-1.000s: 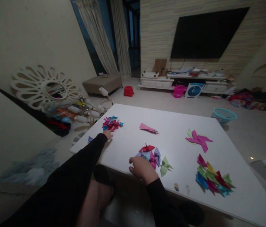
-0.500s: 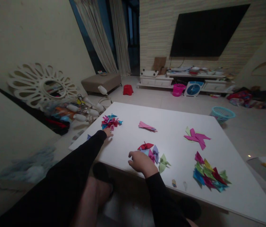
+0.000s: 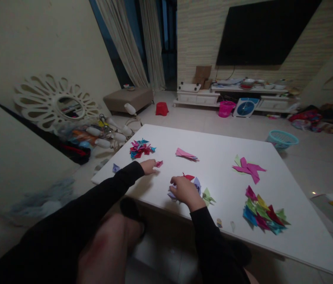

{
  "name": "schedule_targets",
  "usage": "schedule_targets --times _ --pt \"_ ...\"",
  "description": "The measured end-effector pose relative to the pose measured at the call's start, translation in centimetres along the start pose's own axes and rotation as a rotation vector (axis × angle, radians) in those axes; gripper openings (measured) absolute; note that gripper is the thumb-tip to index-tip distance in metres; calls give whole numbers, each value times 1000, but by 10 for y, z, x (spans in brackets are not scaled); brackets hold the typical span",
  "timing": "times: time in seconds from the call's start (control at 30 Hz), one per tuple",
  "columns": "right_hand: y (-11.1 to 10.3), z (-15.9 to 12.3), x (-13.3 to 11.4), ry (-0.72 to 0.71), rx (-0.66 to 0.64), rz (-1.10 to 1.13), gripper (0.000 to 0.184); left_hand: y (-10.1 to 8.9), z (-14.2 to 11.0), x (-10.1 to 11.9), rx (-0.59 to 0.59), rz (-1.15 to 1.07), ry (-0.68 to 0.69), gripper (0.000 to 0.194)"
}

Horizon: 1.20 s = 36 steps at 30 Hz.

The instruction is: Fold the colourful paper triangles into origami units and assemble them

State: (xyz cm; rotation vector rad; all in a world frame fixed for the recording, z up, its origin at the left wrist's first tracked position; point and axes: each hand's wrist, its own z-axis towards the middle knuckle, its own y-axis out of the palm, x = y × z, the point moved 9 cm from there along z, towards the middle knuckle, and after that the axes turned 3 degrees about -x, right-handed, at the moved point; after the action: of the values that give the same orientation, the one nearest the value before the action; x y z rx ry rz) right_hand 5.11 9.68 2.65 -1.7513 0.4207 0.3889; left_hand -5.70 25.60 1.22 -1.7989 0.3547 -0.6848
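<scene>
My left hand (image 3: 149, 167) is closed on a small pink origami crane (image 3: 159, 163), just above the white table (image 3: 213, 148). Behind it lies a heap of pink, red and blue folded cranes (image 3: 141, 149). My right hand (image 3: 184, 191) hovers over another small group, its fingers curved and apart, with no crane clearly gripped. Around that hand show a red crane (image 3: 188, 177), a lavender crane (image 3: 197, 184) and a light green crane (image 3: 208, 196). Part of this group is hidden beneath the hand.
A stack of pink folded paper (image 3: 186, 154) lies mid-table. To the right are magenta and green folded strips (image 3: 249, 169) and a multicoloured pile of folded paper (image 3: 263, 213). A single purple piece (image 3: 116, 168) sits by the left edge. Beyond the table stands a blue basket (image 3: 282, 139).
My left hand has moved right, away from the heap, with a pink crane in its fingers. My right hand stays over its group, and the camera view has shifted slightly.
</scene>
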Motion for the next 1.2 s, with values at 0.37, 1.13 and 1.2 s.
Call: schedule_targets --times 0.37,1.13,1.2 --pt "-39 -23 48 47 294 -4 16 53 -77 145 -33 3 446 21" --pt "-34 -38 64 157 279 -102 15 41 -66 165 70 -99 686 20" --pt "-34 -39 62 145 294 -86 14 40 -69 163 73 -114 688 20"
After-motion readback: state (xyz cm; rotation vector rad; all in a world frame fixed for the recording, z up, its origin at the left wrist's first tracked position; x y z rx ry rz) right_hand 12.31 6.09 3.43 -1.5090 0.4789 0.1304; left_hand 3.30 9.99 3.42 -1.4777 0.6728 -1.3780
